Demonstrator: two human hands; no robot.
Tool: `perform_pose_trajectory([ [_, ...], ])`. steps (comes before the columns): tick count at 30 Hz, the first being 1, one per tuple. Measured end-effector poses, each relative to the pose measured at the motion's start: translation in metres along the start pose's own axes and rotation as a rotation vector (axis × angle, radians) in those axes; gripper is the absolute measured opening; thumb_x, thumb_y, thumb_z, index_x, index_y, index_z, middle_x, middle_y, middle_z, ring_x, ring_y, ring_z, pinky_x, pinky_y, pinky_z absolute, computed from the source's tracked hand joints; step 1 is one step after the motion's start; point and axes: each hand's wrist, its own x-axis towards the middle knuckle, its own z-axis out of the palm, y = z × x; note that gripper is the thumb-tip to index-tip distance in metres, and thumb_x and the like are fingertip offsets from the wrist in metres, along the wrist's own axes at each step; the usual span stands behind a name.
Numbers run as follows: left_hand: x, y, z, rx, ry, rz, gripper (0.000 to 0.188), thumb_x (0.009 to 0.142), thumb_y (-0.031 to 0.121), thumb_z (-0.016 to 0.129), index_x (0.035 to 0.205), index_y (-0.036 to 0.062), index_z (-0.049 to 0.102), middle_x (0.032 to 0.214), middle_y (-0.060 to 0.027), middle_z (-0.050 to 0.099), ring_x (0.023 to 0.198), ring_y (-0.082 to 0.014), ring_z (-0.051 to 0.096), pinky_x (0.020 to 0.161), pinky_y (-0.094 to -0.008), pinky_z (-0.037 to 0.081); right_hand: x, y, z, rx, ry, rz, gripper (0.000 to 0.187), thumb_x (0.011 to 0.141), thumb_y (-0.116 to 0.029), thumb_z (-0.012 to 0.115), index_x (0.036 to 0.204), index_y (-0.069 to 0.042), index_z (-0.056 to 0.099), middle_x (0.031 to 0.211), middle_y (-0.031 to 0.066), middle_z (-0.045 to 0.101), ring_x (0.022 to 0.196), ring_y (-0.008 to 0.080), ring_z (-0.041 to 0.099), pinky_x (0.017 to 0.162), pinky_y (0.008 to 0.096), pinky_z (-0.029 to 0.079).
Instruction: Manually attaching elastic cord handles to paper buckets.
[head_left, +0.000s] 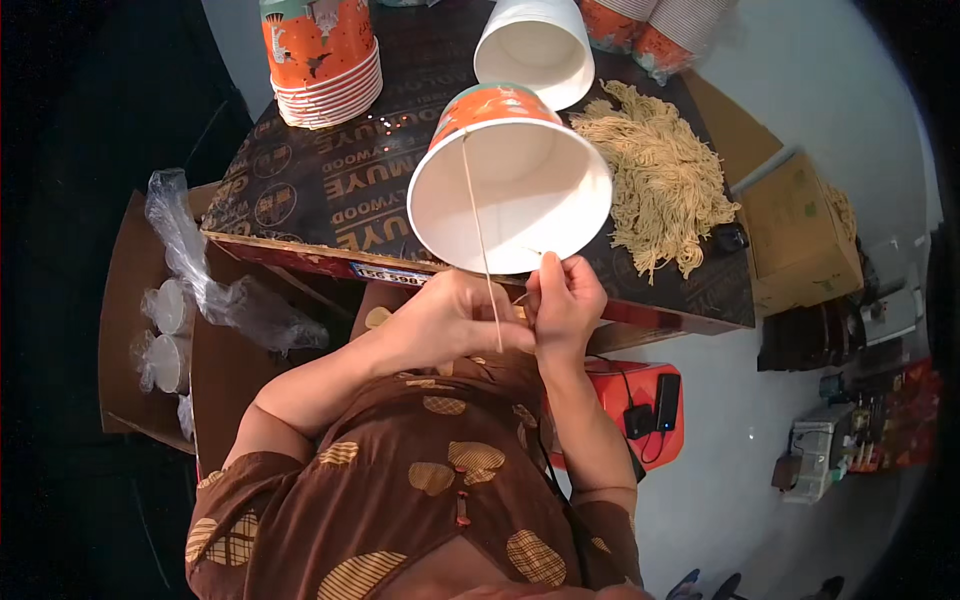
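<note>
A paper bucket [520, 190], white inside and orange-patterned outside, lies tipped with its mouth toward me at the table's front edge. A thin beige cord [476, 210] comes from a hole at its far rim, crosses the mouth and hangs down over my left hand. My right hand [567, 300] is closed in a pinch at the near rim, beside a small dark spot that looks like a hole. Below the rim, my left hand [470, 318] has its fingers curled toward the right one. Its fingertips are partly hidden, and what they hold cannot be made out.
A heap of beige cords [665, 180] lies right of the bucket on the dark plywood table [320, 190]. Stacked orange buckets [320, 60] stand back left; a white bucket [535, 50] lies behind. Cardboard boxes [800, 230] flank the table, and a red stool [610, 400] holds black devices.
</note>
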Motion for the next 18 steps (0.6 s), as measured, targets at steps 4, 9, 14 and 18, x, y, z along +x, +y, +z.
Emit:
perform_pose_trajectory([
  [4, 0.019, -0.003, -0.005, 0.614, 0.368, 0.736, 0.025, 0.075, 0.011, 0.078, 0.095, 0.0007, 0.068, 0.106, -0.0145, 0.067, 0.101, -0.0307, 0.063, 0.085, -0.0414, 0.052, -0.001, 0.002, 0.001, -0.034, -0.006, -0.013, 0.025, 0.095, -0.012, 0.06, 0.073, -0.002, 0.054, 0.061, 0.001, 0.058, 0.049, 0.0039, 0.048, 0.043, 0.0213, 0.035],
  [9, 0.044, -0.014, -0.016, 0.909, 0.375, 0.501, 0.014, 0.082, 0.006, 0.061, 0.094, -0.0011, 0.064, 0.102, -0.0193, 0.064, 0.1, -0.0376, 0.06, 0.083, -0.0449, 0.049, 0.0, 0.0, 0.0, -0.068, -0.065, 0.079, 0.024, 0.095, -0.011, 0.06, 0.074, -0.001, 0.055, 0.061, 0.0021, 0.058, 0.047, 0.0045, 0.047, 0.041, 0.0224, 0.035],
  [14, 0.062, -0.018, -0.018, 0.882, 0.261, 0.366, 0.008, 0.082, 0.004, 0.058, 0.087, -0.0017, 0.059, 0.095, -0.0213, 0.062, 0.097, -0.0364, 0.061, 0.077, -0.0451, 0.048, 0.002, -0.003, -0.001, -0.057, -0.076, 0.122, 0.023, 0.095, -0.012, 0.059, 0.077, 0.001, 0.058, 0.061, 0.0032, 0.059, 0.044, 0.0062, 0.049, 0.038, 0.0237, 0.037],
  [18, 0.066, -0.017, -0.016, 0.743, 0.237, 0.215, 0.007, 0.084, 0.005, 0.057, 0.086, -0.0014, 0.057, 0.086, -0.022, 0.06, 0.086, -0.0357, 0.063, 0.073, -0.0445, 0.048, 0.002, -0.004, -0.005, -0.111, -0.108, 0.121, 0.022, 0.095, -0.011, 0.058, 0.077, 0.002, 0.058, 0.06, 0.004, 0.058, 0.042, 0.0075, 0.05, 0.036, 0.0248, 0.036],
])
